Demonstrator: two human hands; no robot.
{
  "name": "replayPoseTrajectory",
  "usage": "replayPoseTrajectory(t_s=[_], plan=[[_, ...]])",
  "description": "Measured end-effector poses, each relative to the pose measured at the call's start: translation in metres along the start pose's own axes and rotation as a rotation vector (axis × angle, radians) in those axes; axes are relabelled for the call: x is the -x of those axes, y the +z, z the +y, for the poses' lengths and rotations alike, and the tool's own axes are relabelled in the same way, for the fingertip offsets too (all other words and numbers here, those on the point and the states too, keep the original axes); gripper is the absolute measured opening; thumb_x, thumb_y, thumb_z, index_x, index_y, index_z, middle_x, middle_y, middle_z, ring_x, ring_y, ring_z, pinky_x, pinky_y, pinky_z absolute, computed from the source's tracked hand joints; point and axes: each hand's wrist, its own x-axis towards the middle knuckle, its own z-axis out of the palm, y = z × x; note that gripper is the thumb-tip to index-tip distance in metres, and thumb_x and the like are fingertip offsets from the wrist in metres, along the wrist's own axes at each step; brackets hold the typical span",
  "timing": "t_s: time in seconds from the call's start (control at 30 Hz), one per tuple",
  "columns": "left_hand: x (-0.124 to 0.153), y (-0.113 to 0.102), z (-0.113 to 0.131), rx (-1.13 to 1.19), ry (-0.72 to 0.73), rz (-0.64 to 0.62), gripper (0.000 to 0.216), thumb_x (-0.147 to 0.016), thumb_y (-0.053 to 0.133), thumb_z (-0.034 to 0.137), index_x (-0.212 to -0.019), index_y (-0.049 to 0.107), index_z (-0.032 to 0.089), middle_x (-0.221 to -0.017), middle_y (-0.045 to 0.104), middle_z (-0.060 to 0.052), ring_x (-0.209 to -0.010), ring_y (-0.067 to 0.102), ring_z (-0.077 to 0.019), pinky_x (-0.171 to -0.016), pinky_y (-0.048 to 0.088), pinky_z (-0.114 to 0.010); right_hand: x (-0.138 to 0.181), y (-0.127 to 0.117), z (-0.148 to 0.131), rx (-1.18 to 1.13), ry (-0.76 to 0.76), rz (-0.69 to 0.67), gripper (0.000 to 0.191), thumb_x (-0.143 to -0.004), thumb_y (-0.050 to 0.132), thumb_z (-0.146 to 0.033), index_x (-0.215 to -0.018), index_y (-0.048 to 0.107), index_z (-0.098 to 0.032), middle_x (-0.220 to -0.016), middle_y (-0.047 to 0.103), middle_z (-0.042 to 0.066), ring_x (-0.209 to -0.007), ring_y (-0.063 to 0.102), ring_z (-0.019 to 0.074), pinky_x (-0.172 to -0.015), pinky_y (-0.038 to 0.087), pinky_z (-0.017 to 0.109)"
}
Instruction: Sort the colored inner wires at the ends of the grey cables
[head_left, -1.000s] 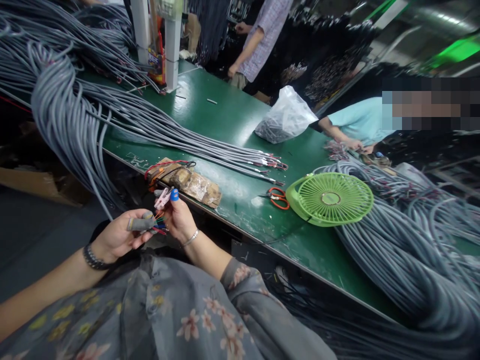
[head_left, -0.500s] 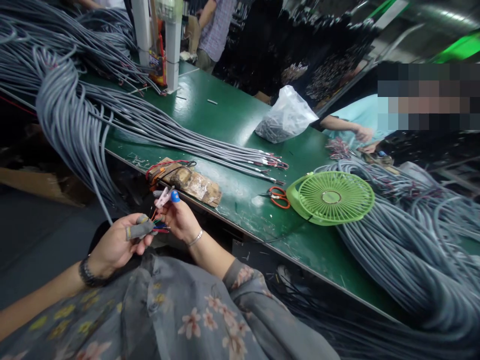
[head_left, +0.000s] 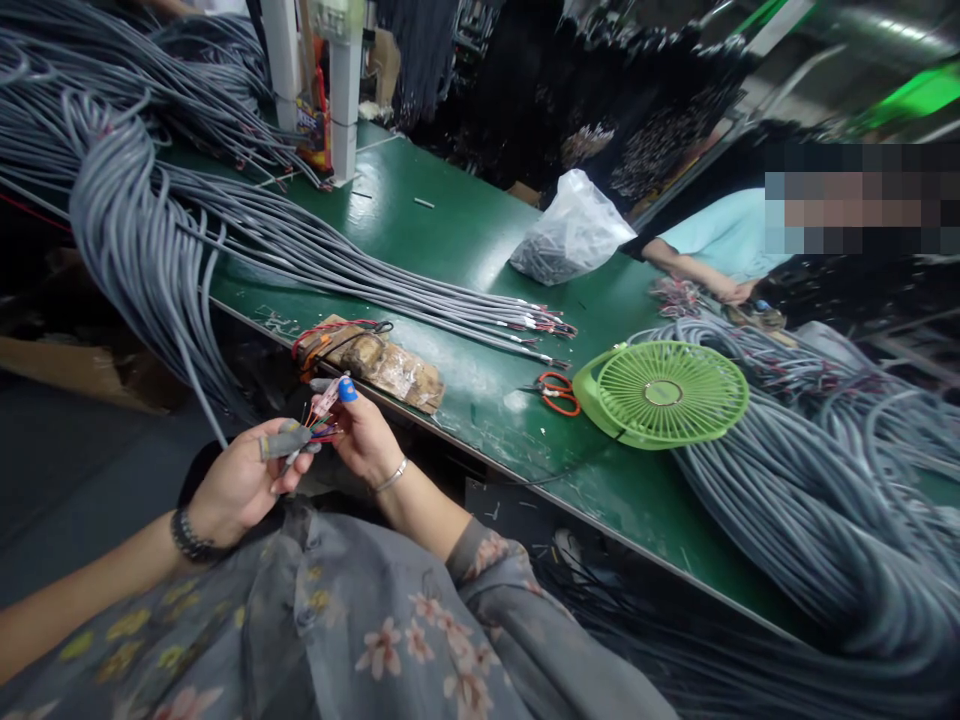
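Note:
My left hand (head_left: 244, 475), with grey covers on its fingertips, is closed on the end of a grey cable (head_left: 199, 385). Thin coloured wires (head_left: 322, 433) fan out from its grip, among them red, blue, green and orange ones. My right hand (head_left: 365, 432) faces it, its fingers bent around these wires. A blue cover (head_left: 347, 389) sits on its thumb. Close to that thumb is a pale pink patterned piece (head_left: 326, 399); whether it is a finger wrap or a separate thing, I cannot tell. Both hands are just off the table's near edge.
On the green table (head_left: 465, 245) lie a long bundle of grey cables (head_left: 360, 270), a wooden block (head_left: 390, 370), orange-handled scissors (head_left: 559, 393), a green fan (head_left: 664, 393) and a plastic bag (head_left: 570, 230). More cables (head_left: 787, 510) lie right. A co-worker's hands (head_left: 731, 290) are at the far right.
My left hand has shifted slightly right and its wrist has risen. The wires are spread a little differently between my hands. A person at the back is out of view; the co-worker's hands came together.

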Motion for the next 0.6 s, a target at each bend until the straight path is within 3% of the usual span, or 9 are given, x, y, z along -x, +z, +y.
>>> replayPoseTrajectory(t_s=[0.13,0.3,0.5,0.6], plan=[[-0.003,0.001,-0.003,-0.021,0.003,-0.033,0.031,-0.053,0.097,0.033,-0.062,0.070,0.020,-0.049,0.063,0.000,-0.038,0.046,-0.0075,-0.037,0.029,-0.017,-0.003,-0.003,0.005,-0.016,-0.038,-0.018,0.044,-0.103,0.086,-0.064,-0.098,0.080,-0.021,-0.089,0.083,0.005,-0.077,0.072,0.0179,-0.073,0.061,0.028],[-0.001,0.005,-0.002,-0.049,0.019,-0.031,0.034,-0.049,0.098,0.034,-0.058,0.068,0.019,-0.048,0.063,0.000,-0.037,0.045,-0.0064,-0.036,0.028,-0.017,-0.004,-0.002,0.007,-0.048,-0.053,-0.018,0.042,-0.103,0.088,-0.061,-0.094,0.081,-0.020,-0.090,0.084,0.006,-0.072,0.069,0.0162,-0.068,0.060,0.026],[0.008,0.004,0.000,-0.040,0.030,0.006,0.033,-0.048,0.097,0.034,-0.059,0.070,0.020,-0.047,0.063,0.000,-0.035,0.044,-0.0066,-0.036,0.026,-0.017,-0.001,-0.002,0.000,-0.043,0.070,-0.025,0.063,-0.109,0.070,-0.079,-0.086,0.073,-0.020,-0.082,0.076,0.004,-0.066,0.064,0.0140,-0.059,0.056,0.023],[0.014,0.004,-0.001,-0.034,0.033,0.037,0.030,-0.047,0.096,0.031,-0.057,0.070,0.020,-0.046,0.063,-0.001,-0.035,0.044,-0.0069,-0.036,0.028,-0.018,0.002,-0.002,-0.004,-0.027,0.113,-0.050,0.064,-0.110,0.068,-0.079,-0.085,0.072,-0.020,-0.078,0.072,0.002,-0.063,0.061,0.0130,-0.058,0.057,0.023]])
